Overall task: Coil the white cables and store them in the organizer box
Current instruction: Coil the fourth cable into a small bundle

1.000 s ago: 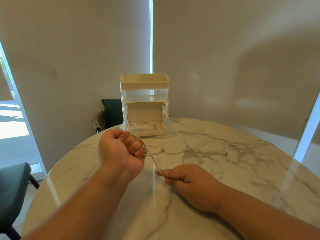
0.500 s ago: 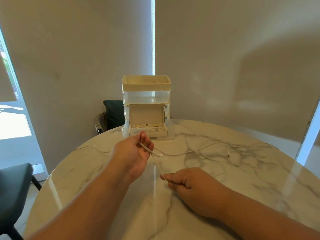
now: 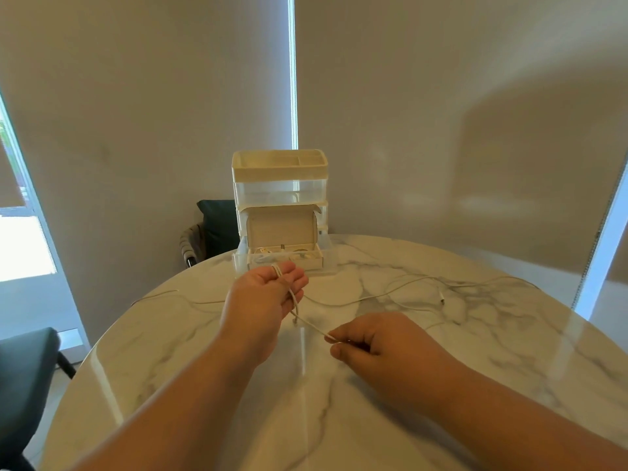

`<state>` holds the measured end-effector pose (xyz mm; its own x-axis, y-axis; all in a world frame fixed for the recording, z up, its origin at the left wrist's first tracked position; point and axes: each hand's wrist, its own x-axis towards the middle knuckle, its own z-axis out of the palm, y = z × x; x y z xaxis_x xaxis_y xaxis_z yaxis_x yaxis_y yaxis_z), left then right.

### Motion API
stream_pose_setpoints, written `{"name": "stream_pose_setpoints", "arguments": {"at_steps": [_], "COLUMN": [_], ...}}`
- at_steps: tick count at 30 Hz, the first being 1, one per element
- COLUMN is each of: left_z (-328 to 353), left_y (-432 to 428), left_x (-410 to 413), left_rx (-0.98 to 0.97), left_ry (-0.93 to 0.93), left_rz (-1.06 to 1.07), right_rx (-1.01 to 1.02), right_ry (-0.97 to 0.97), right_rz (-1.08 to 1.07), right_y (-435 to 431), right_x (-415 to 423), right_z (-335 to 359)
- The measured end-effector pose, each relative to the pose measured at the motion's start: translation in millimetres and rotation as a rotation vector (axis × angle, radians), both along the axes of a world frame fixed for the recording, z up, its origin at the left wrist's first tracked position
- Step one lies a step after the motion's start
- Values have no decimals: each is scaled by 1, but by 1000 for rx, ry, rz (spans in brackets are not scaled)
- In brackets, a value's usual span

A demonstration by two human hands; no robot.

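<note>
My left hand (image 3: 261, 300) is raised palm-up over the marble table (image 3: 339, 419), fingers spread, with a white cable (image 3: 307, 326) looped around its fingers. The same cable runs down to my right hand (image 3: 377, 345), which pinches it between thumb and forefinger just above the tabletop. More white cable (image 3: 401, 287) trails loose across the table's far right, a connector (image 3: 441, 298) lying there. The cream organizer box (image 3: 280, 212) stands at the far edge, its lowest drawer (image 3: 285, 261) pulled out with coiled cables inside.
A dark chair (image 3: 214, 229) sits behind the table next to the organizer. Another dark seat (image 3: 23, 385) is at the lower left. A thin cable (image 3: 159, 295) also lies on the table's far left.
My left hand has turned from a closed fist to palm-up with fingers spread, the cable now wound over its fingers. My right hand has stayed low, still pinching the cable.
</note>
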<state>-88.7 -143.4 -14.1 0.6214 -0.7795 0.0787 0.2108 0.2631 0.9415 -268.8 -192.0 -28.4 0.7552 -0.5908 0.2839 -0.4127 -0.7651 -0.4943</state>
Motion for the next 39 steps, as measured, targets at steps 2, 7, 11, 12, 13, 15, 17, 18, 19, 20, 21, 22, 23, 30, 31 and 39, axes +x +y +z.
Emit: {"name": "stream_pose_setpoints", "arguments": {"at_steps": [2, 7, 11, 12, 13, 15, 17, 18, 19, 20, 21, 22, 23, 30, 31, 39], "left_z": [0, 0, -1, -3, -5, -7, -11, -13, -15, -17, -20, -21, -21, -19, -18, -19], "left_y": [-1, -4, 0, 1, 1, 2, 0, -1, -2, -2, -3, -4, -4, 2, 3, 6], "left_x": [0, 4, 1, -1, -4, -10, -12, -13, -14, -15, -16, -18, -20, -29, -29, -28], "left_rx": [6, -5, 31, 51, 72, 110, 131, 148, 170, 200, 228, 255, 278, 322, 326, 299], "left_ry": [22, 212, -38, -186, -316, -485, -575, -614, -653, -712, -783, -839, -862, -650, -651, -517], "left_rz": [1, 12, -7, -23, -47, -100, -135, -155, -187, -227, -263, -294, -319, -421, -426, -637], "right_rx": [-20, -26, -44, -48, -58, -101, -138, -148, -156, -161, -159, -154, -152, -156, -165, -173], "right_ry": [4, 32, 34, 32, 23, -5, -31, -41, -47, -53, -61, -68, -69, -78, -76, -85], "right_rz": [-15, 5, 11, 8, 0, -23, -42, -45, -43, -38, -33, -30, -31, -13, -8, -17], "right_y": [0, 2, 2, 1, 0, -2, -4, -5, -5, -6, -6, -6, -7, -10, -10, -17], "right_x": [-2, -3, -3, -3, -4, -6, -8, -9, -9, -9, -9, -9, -10, -12, -12, -12], "right_z": [2, 4, 4, 4, 5, 8, 9, 9, 9, 9, 8, 8, 8, 10, 9, 6]}}
